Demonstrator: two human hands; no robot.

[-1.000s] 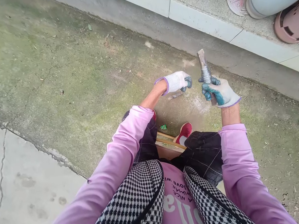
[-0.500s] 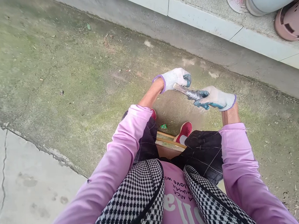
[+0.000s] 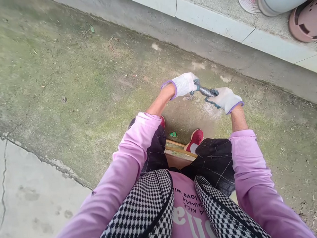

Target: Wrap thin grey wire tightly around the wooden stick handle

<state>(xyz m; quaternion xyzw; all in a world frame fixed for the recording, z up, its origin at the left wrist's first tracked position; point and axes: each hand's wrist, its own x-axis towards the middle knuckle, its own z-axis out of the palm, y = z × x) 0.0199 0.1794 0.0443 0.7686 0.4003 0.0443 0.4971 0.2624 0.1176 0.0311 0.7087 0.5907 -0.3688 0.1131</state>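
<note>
My left hand (image 3: 186,84), in a white knit glove with a blue-grey palm and purple cuff, has its fingers closed on the left end of a silvery wire-wound rod (image 3: 206,92). My right hand (image 3: 225,98), gloved alike, grips the other end. The rod is held out over the ground, tilted slightly down to the right. Both ends of it are hidden in the gloves. Just under my left hand shows a small pale ribbed piece (image 3: 188,97); whether it joins the rod or lies on the ground I cannot tell.
Mossy concrete ground (image 3: 95,86) spreads around my red shoes (image 3: 196,136). Between my legs is a wooden stool (image 3: 179,160), with a green scrap (image 3: 173,134) nearby. A tiled ledge (image 3: 217,18) beyond bears a pale container (image 3: 281,0) and a pink basket (image 3: 307,21).
My left hand has closed on the rod's free end, which stuck out beside it before. My right hand has moved slightly left and up, and the rod now spans both hands.
</note>
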